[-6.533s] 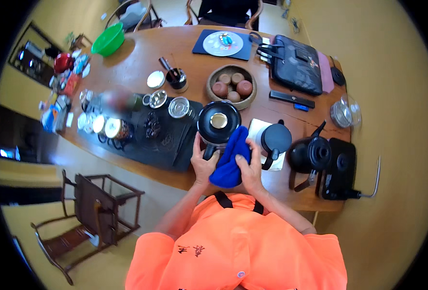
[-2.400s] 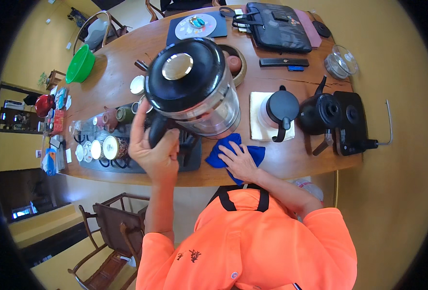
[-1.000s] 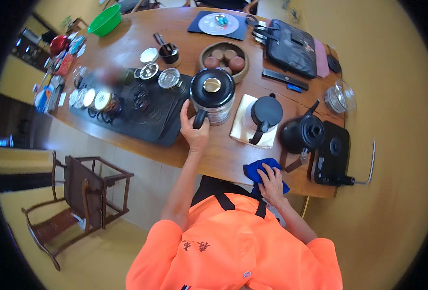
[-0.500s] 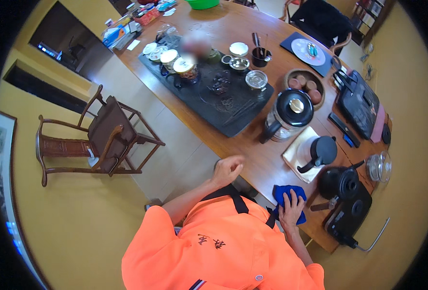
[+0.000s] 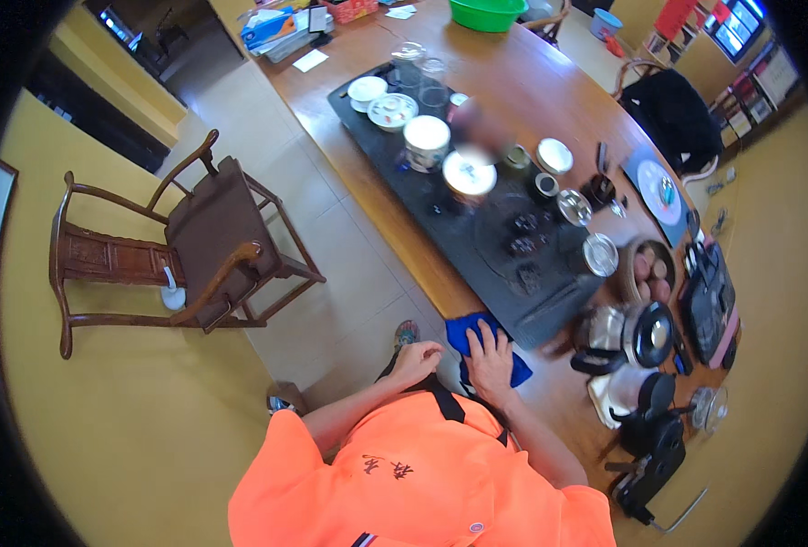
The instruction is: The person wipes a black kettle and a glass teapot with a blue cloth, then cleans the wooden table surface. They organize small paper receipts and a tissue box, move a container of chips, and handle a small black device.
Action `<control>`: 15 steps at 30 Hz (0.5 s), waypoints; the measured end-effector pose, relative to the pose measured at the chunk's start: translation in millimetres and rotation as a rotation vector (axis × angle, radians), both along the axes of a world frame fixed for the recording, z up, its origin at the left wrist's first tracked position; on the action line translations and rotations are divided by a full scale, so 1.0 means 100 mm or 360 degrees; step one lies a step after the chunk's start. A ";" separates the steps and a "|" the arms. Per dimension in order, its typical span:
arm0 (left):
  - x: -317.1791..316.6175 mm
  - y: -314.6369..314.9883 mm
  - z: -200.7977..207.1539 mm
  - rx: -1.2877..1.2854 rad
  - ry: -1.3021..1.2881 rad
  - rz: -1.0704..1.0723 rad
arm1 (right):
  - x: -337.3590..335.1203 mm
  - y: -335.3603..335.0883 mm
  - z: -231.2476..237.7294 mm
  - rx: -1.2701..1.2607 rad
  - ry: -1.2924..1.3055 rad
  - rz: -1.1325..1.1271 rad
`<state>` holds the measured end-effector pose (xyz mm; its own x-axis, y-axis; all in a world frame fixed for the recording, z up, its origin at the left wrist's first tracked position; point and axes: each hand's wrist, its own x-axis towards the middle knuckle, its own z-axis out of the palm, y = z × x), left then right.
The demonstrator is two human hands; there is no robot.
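Observation:
My right hand [image 5: 490, 361] lies flat with spread fingers on a folded blue cloth [image 5: 521, 370], pressing it against the front edge of the wooden table [image 5: 554, 387]. My left hand [image 5: 416, 363] hovers before my body just left of the cloth, its fingers curled in with nothing visible in them. Immediately beyond the cloth is the near corner of a dark tea tray [image 5: 495, 296]. On the tray stand a lidded jar [image 5: 470, 173], a second white-lidded jar [image 5: 425, 139], a patterned lidded bowl [image 5: 392, 111] and glass cups [image 5: 433, 80].
Right of the tray stand a glass kettle [image 5: 605, 333], a dark-lidded pot [image 5: 627, 392], a black teapot [image 5: 648, 430] and a round basket of reddish-brown cups [image 5: 648, 272]. A wooden chair [image 5: 212, 219] stands at the left. At the far end sits a green basin [image 5: 488, 13].
My right hand has slid the blue cloth left along the table edge, from beside the pots to the tray's corner. The view has shifted with me. My left hand stays curled.

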<state>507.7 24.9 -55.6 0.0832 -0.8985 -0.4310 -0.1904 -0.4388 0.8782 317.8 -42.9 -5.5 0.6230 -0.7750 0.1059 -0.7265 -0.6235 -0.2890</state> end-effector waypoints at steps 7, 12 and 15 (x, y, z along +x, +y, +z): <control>1.07 -0.34 0.06 -0.0172 -0.0115 0.0490 | 1.82 -0.93 -0.10 -0.0013 -0.0001 0.0082; 1.60 -0.57 0.28 -0.0307 -0.0341 0.0670 | 2.71 -1.51 -0.18 -0.0010 0.0010 0.0216; 1.89 -0.68 0.27 -0.0334 -0.0320 0.0735 | 3.21 -1.78 -0.27 -0.0064 -0.0018 0.0233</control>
